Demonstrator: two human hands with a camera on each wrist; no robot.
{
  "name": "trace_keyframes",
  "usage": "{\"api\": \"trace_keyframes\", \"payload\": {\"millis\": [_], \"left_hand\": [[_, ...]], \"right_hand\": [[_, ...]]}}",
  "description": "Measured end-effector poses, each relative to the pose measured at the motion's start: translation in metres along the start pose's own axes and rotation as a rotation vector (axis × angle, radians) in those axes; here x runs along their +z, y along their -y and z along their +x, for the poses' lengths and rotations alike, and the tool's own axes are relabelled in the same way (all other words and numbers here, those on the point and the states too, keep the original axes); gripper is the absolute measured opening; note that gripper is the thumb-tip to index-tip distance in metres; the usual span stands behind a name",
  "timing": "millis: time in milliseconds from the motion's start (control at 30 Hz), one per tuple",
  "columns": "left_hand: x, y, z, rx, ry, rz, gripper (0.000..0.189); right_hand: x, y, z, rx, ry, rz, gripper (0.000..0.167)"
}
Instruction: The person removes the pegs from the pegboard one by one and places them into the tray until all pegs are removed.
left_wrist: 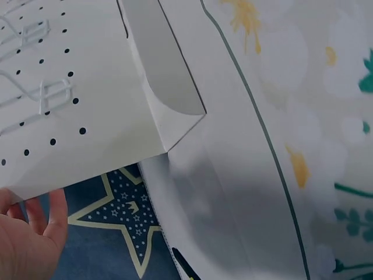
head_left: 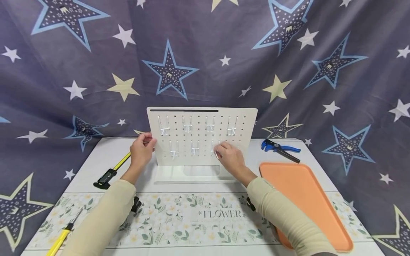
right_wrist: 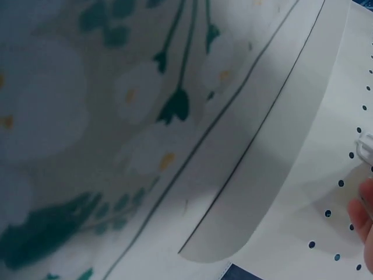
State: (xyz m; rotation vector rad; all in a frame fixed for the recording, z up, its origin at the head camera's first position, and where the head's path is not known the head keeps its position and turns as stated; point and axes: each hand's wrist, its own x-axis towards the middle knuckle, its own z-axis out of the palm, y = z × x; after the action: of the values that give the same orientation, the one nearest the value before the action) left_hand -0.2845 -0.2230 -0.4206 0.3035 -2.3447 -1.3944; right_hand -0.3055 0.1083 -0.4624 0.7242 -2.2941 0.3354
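Note:
A white pegboard [head_left: 200,137] stands upright on its base, with several white wire hooks [head_left: 187,127] hung on it in two rows. My left hand [head_left: 142,149] grips the board's left edge, and the left wrist view shows its fingers [left_wrist: 57,219] reaching behind that edge. At the lower row, right of the middle, my right hand [head_left: 231,157] pinches a white wire hook [head_left: 212,145] against the board's face. Only the fingertips of that hand show at the edge of the right wrist view, just beside a hook [right_wrist: 365,147].
An orange tray [head_left: 288,188] lies at the right, with a blue and black wire stripper [head_left: 281,150] behind it. On the left are a yellow and black digital caliper [head_left: 107,176] and a yellow-handled screwdriver [head_left: 61,240]. A star-patterned curtain [head_left: 205,71] hangs behind the table.

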Motion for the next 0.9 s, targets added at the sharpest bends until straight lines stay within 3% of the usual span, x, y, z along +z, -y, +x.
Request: {"api": "trace_keyframes", "payload": {"millis": [300,500,900], "left_hand": [[0.0,0.0,0.0,0.003,0.002,0.006,0.025],[-0.001,0.0,0.0,-0.003,0.005,0.018,0.025],[0.001,0.001,0.001,-0.002,0.002,0.013,0.024]], "right_hand": [[-0.001,-0.001,-0.003,-0.103,-0.059,-0.031,0.005],[-0.004,0.0,-0.005,-0.161,-0.124,-0.053,0.007],[-0.01,-0.001,-0.006,-0.203,-0.149,-0.055,0.007]]}}
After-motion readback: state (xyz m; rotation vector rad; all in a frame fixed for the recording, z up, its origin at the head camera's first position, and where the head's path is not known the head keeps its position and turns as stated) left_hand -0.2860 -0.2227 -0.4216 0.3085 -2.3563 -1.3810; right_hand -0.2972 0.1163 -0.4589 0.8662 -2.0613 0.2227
